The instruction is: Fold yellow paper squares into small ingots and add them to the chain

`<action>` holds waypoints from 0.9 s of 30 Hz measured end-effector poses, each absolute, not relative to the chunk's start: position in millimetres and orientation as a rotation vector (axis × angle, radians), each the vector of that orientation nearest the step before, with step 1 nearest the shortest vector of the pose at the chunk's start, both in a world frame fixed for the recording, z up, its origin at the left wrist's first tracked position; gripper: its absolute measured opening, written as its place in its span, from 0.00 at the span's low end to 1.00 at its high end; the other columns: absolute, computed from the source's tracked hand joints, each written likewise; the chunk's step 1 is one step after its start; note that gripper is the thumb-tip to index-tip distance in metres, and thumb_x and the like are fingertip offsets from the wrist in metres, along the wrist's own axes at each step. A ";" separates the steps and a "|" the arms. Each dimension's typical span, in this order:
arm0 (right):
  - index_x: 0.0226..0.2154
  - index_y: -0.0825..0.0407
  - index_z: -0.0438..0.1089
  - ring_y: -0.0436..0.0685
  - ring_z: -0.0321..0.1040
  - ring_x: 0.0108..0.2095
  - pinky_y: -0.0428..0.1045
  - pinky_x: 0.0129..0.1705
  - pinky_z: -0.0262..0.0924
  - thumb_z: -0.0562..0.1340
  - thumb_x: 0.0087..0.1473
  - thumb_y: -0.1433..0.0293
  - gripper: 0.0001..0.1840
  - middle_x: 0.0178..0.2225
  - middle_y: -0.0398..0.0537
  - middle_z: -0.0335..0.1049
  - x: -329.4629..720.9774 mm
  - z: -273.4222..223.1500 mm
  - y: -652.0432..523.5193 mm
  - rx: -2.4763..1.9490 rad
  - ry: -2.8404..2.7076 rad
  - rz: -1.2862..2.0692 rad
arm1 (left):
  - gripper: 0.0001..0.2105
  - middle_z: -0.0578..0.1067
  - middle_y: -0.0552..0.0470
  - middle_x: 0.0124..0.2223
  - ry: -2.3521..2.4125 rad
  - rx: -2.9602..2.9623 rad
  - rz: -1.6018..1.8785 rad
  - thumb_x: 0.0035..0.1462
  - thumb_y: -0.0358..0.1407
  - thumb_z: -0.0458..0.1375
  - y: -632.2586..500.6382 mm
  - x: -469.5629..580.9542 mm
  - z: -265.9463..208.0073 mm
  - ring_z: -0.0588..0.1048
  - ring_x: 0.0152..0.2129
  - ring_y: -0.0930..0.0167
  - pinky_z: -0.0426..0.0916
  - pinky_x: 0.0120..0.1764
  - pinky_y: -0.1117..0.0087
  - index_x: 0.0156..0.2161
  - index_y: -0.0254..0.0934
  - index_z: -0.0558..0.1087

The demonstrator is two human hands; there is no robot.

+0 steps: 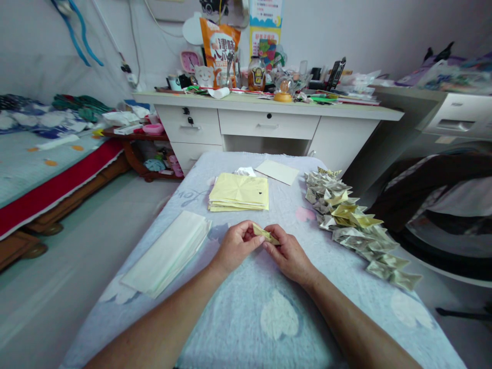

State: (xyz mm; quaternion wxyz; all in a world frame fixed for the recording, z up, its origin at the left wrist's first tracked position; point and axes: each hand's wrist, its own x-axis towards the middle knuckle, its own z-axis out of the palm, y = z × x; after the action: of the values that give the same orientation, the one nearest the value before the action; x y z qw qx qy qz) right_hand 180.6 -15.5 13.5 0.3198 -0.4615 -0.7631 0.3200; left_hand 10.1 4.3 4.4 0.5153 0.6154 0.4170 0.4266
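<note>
Nearest: cloth-covered counter (234, 320), pale blue w/ a white heart print in front; both forearms reach in over it. L hand (236, 247) & R hand (292, 256) both closed, thumbs + fingers pinching a small folded yellow paper (266, 235) btwn them, approx. mid-counter; folds too small to make out. Just beside L forearm: long pale paper stack (167, 253), lying at a slant. R side, well apart from R hand: row of folded paper pcs (348, 218), mostly grey w/ some yellow, packed tight along the edge. Just past the hands: yellow sheet stack (239, 192), flat, w/ a small dark mark on top sheet. Behind it, crumpled white paper (245, 171) & a flat off-white card (277, 171).

Farther: washer (459, 115) on R, bed (49, 154) on L. At back, white drawer unit (246, 121) w/ orange bag (220, 51), jar (256, 74) & pink clock (189, 61) on top, plus misc. clutter.
</note>
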 end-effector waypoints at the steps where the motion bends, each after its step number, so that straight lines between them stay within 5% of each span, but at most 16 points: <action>1: 0.43 0.50 0.61 0.52 0.66 0.30 0.45 0.32 0.53 0.56 0.58 0.69 0.09 0.31 0.42 0.69 180.6 13.3 -15.7 -1.213 -2.008 0.834 | 0.09 0.74 0.52 0.31 0.995 1.472 1.024 0.52 0.37 0.60 4.8 10.0 4.3 0.70 0.28 0.73 0.63 0.33 0.74 0.35 0.33 0.70; 9: 0.46 0.50 0.60 0.51 0.65 0.30 0.45 0.33 0.55 0.56 0.58 0.69 0.12 0.32 0.43 0.69 181.9 14.1 -16.5 -1.205 -1.962 0.810 | 0.07 0.70 0.56 0.27 1.014 1.433 1.030 0.52 0.37 0.59 7.3 9.1 4.4 0.66 0.25 0.76 0.60 0.30 0.76 0.32 0.33 0.71; 18: 0.32 0.51 0.64 0.51 0.62 0.32 0.46 0.34 0.58 0.57 0.56 0.71 0.01 0.32 0.45 0.65 182.8 9.6 -11.5 -1.137 -1.916 0.726 | 0.07 0.71 0.54 0.29 1.017 1.446 1.028 0.52 0.35 0.59 6.6 12.3 1.4 0.68 0.27 0.75 0.63 0.32 0.75 0.35 0.33 0.72; 27: 0.32 0.51 0.66 0.50 0.63 0.31 0.45 0.32 0.58 0.58 0.56 0.70 0.03 0.31 0.45 0.65 180.3 7.7 -10.5 -1.163 -1.818 0.772 | 0.15 0.73 0.54 0.32 0.967 1.213 1.084 0.45 0.32 0.64 4.4 15.8 1.9 0.73 0.30 0.74 0.67 0.37 0.71 0.38 0.35 0.64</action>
State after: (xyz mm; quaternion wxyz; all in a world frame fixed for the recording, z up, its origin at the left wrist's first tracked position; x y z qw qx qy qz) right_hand 180.3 -10.5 7.7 0.4121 -0.4624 -0.7227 0.3069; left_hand 15.8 4.4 1.9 0.5845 0.5201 0.4145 0.4648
